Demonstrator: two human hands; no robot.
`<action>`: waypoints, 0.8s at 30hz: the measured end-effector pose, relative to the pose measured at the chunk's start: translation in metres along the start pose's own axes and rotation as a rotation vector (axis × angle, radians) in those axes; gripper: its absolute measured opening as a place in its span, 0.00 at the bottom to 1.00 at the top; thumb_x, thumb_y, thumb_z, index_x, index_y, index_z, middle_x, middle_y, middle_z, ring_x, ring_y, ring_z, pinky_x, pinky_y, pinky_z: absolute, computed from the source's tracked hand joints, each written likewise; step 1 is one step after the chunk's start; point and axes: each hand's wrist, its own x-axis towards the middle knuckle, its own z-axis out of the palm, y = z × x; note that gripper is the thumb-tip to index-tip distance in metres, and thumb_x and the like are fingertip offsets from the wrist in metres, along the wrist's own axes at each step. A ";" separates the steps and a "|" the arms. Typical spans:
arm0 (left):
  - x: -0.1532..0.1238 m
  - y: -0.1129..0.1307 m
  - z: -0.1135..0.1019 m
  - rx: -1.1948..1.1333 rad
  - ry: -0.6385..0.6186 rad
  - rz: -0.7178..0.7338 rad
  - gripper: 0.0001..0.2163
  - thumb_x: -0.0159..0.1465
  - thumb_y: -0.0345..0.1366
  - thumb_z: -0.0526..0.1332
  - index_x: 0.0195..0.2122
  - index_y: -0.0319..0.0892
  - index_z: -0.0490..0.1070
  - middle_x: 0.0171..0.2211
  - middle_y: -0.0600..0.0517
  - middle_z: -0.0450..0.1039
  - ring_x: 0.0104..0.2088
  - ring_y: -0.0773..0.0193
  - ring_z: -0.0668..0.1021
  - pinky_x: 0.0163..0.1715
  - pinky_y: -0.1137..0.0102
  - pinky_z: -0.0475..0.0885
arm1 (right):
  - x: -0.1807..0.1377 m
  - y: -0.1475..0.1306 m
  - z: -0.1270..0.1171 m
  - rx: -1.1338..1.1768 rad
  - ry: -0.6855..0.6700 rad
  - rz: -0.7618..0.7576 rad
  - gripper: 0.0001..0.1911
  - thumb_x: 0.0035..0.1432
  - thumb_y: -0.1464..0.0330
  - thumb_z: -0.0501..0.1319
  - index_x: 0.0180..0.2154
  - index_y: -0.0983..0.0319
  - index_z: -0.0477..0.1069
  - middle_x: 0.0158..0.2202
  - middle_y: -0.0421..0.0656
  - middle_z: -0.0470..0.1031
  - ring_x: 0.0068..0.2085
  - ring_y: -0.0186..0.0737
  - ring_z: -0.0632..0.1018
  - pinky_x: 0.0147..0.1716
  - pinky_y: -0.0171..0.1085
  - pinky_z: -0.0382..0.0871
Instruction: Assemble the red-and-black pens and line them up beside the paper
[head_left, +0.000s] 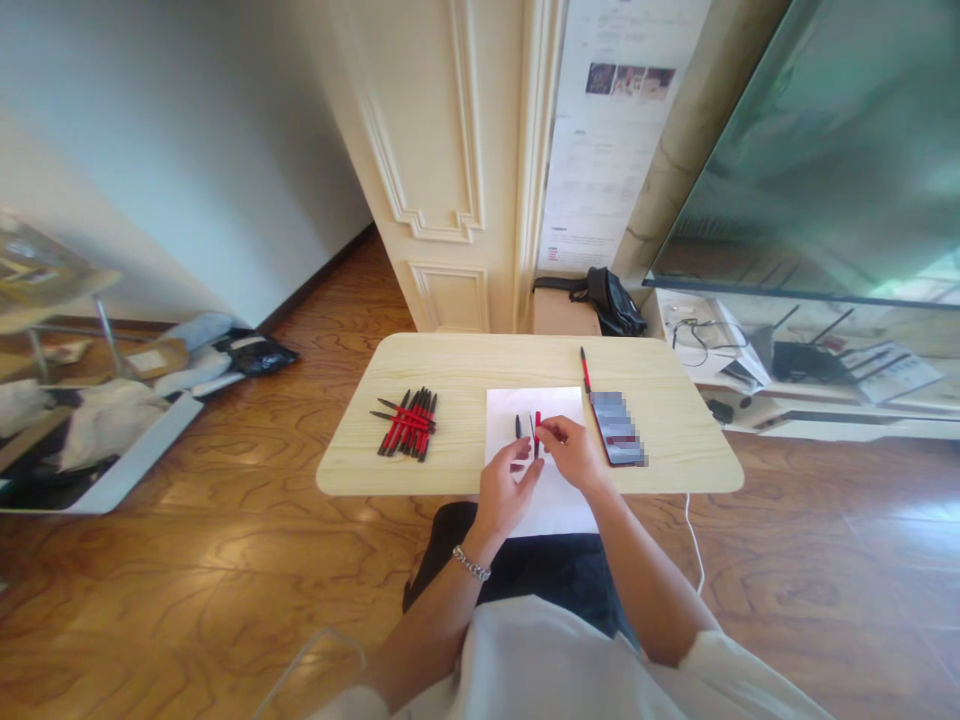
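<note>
My right hand (571, 450) pinches a small red pen part (537, 422) over a white sheet of paper (536, 410) on a light wooden table (450, 365). My left hand (504, 492) hovers just below and left of it, fingers partly curled toward the red part; what it holds, if anything, is hidden. A thin black pen part (517, 426) lies on the paper beside my fingers. A pile of several red-and-black pens (407, 421) sits on the table's left side. One single red-and-black pen (585, 370) lies near the far edge, right of the paper.
A phone (616, 428) lies right of the paper. A white cable (694, 545) hangs off the table's right front. A black bag (611, 300) rests behind the table. Clutter and a white tray (112, 470) fill the floor at left; a shelf with a router (806, 362) stands at right.
</note>
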 end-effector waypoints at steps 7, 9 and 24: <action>0.001 -0.010 0.004 -0.103 0.030 -0.059 0.12 0.62 0.43 0.59 0.44 0.44 0.72 0.40 0.47 0.78 0.40 0.59 0.80 0.44 0.64 0.74 | -0.006 -0.001 -0.001 -0.026 -0.018 -0.026 0.14 0.60 0.59 0.55 0.36 0.61 0.75 0.33 0.42 0.78 0.34 0.37 0.76 0.36 0.34 0.67; 0.000 -0.016 0.002 -0.102 0.036 -0.081 0.13 0.62 0.44 0.60 0.43 0.43 0.72 0.38 0.47 0.78 0.39 0.59 0.80 0.42 0.65 0.74 | 0.007 0.009 -0.006 -0.157 0.045 -0.004 0.13 0.60 0.61 0.55 0.36 0.60 0.75 0.35 0.42 0.78 0.35 0.37 0.76 0.37 0.34 0.66; -0.003 -0.025 -0.004 -0.055 0.040 -0.070 0.13 0.63 0.44 0.59 0.44 0.43 0.72 0.38 0.47 0.77 0.38 0.60 0.79 0.41 0.67 0.73 | 0.030 0.029 0.006 -0.481 0.039 0.026 0.08 0.57 0.67 0.57 0.33 0.62 0.74 0.35 0.47 0.76 0.37 0.40 0.75 0.37 0.35 0.63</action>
